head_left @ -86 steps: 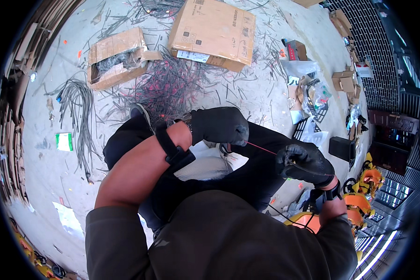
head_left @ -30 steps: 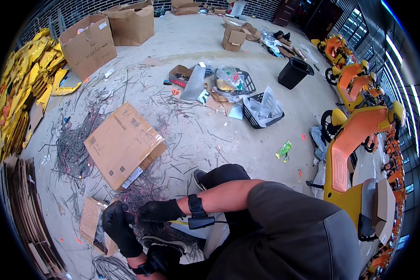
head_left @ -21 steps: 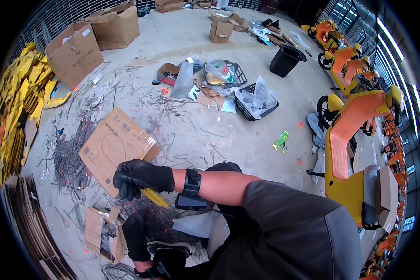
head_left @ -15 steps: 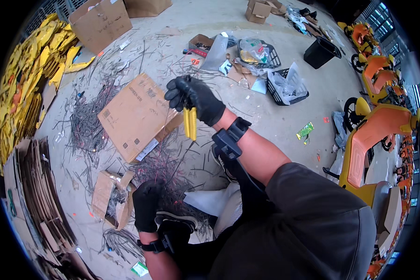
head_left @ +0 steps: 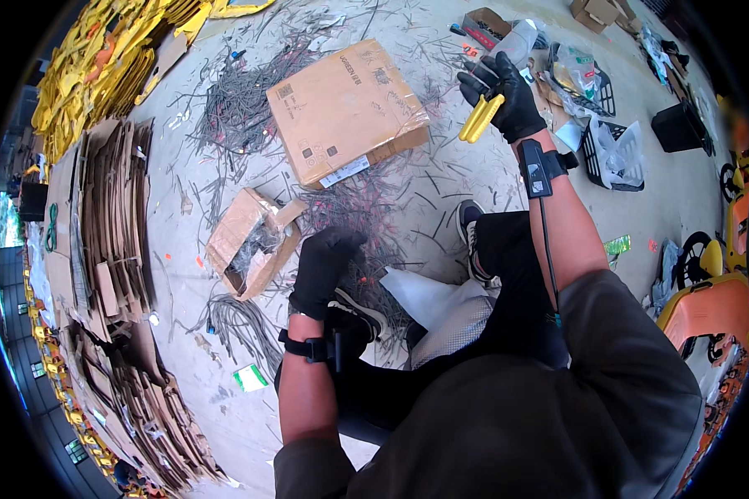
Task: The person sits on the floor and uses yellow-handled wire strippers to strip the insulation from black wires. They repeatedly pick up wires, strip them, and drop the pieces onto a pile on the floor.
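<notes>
My right hand (head_left: 508, 96) is raised clear of the floor in a black glove, with the fingers closed around the yellow-handled tool (head_left: 480, 119). The handles point down and toward me and the working end is buried in my palm, so I cannot tell the head's shape. Holding it up there keeps it away from the litter below. A black wrist strap (head_left: 539, 165) with a thin cable running up my forearm sits just behind the glove.

My left hand (head_left: 323, 268), also gloved, reaches down to the floor. The fingers are curled over a patch of reddish wire scraps (head_left: 366, 216) beside my shoe (head_left: 468, 241). Whether they have closed on a strand cannot be confirmed, because the fingertips are hidden under the hand.

Outward from the left hand:
- a small torn box (head_left: 245, 241) lies open just to its left, with grey strands inside;
- a larger flat cardboard box (head_left: 345, 108) lies beyond the scraps;
- grey wire offcuts (head_left: 241, 100) spread past that box;
- flattened cardboard (head_left: 108, 224) is stacked along my far left.

A white sheet (head_left: 441, 303) lies across my lap, near the left hand.
</notes>
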`<state>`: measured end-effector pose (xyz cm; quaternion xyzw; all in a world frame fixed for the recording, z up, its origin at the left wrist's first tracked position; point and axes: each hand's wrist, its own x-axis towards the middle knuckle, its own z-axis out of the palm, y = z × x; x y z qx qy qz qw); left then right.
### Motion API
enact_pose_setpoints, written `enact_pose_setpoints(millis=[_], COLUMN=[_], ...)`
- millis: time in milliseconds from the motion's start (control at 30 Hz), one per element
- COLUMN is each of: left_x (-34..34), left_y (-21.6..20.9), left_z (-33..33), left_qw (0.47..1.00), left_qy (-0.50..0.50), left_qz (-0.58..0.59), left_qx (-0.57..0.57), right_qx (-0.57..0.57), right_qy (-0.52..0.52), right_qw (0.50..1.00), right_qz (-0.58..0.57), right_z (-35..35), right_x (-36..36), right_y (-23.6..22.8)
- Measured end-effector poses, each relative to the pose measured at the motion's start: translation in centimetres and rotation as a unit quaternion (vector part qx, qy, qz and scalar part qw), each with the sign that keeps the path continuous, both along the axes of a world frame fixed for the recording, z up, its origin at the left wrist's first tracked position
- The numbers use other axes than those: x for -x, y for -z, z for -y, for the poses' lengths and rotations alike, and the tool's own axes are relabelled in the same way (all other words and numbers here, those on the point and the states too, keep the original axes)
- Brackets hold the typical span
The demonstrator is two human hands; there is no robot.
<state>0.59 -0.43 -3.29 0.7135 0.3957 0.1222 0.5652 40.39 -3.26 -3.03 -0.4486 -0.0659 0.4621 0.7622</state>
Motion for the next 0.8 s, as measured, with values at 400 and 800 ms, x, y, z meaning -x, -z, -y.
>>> enact_pose_setpoints(millis=[400, 800], left_x=[0.1, 0.1], left_y=[-1.1, -3.1], left_z=[-1.5, -1.0], left_qw=[0.971, 0.962], left_qy=[-0.2, -0.24], left_qz=[0.094, 0.119], left_qx=[0.09, 0.046], right_qx=[-0.002, -0.024], right_qy=[-0.422, -0.534], right_qw=[0.906, 0.837], right_qz=[0.037, 0.114], right_z=[-0.2, 0.2], right_x=[12.3, 17.0], right_y=[0.0, -2.1])
